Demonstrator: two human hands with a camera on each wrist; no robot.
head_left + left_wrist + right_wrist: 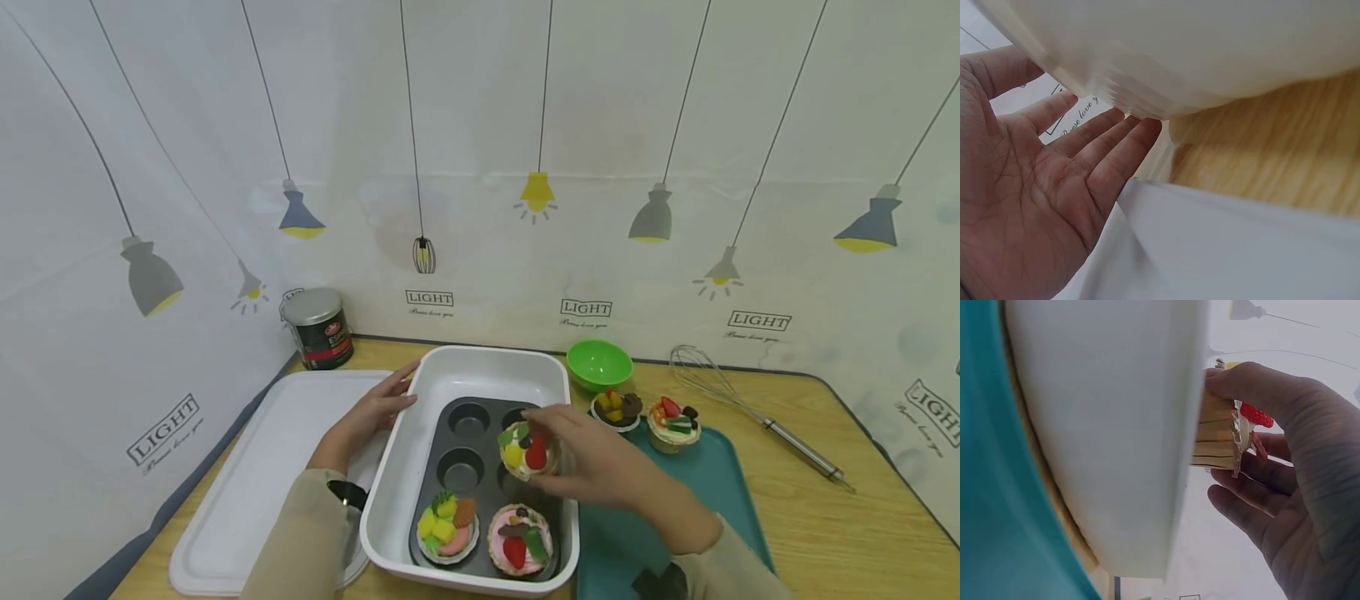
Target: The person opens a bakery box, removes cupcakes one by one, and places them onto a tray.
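Observation:
My right hand [600,458] pinches a fruit-topped cupcake [517,454] above the dark muffin tin [486,442]. Its paper wrapper [1216,434] shows between thumb and fingers in the right wrist view. The tin lies inside a white tub [487,367]. Two more cupcakes fill its near cups: one with yellow fruit pieces [442,529], one with pink cream and a strawberry [517,542]. At the tub's left side rests my left hand [371,421], and the left wrist view shows its extended fingers [1125,147] touching the tub's underside edge.
A white lid-like tray [255,467] lies left, with a black canister [322,333] behind it. To the right are a teal tray [720,483], a chocolate cupcake [617,410], another fruit cupcake [673,425], a green bowl [600,365] and a whisk [795,446].

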